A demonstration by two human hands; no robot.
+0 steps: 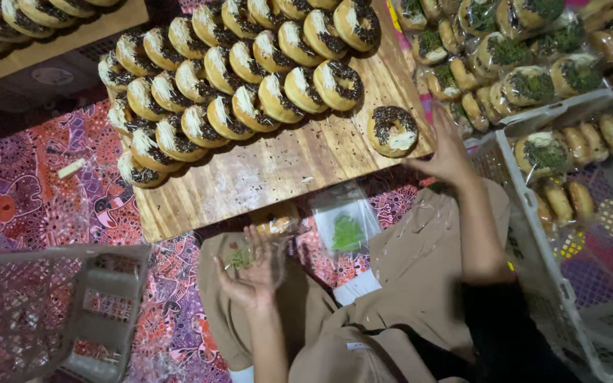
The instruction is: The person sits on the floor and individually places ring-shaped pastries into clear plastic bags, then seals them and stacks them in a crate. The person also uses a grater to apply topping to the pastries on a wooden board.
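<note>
Lower centre: left hand [250,273] closed on a clear plastic bag [267,241] over the lap. Middle right: right hand [445,152] fingers spread, holding nothing, just beside a single sprinkled doughnut [391,130] on the wooden board [264,174]. Upper frame: doughnut rows [243,71].

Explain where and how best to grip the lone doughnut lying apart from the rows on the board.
Probably pinch the lone doughnut by its outer rim, from above on the right hand's side. It lies flat, topping up, near the wooden board's edge, apart from the rows.
</note>
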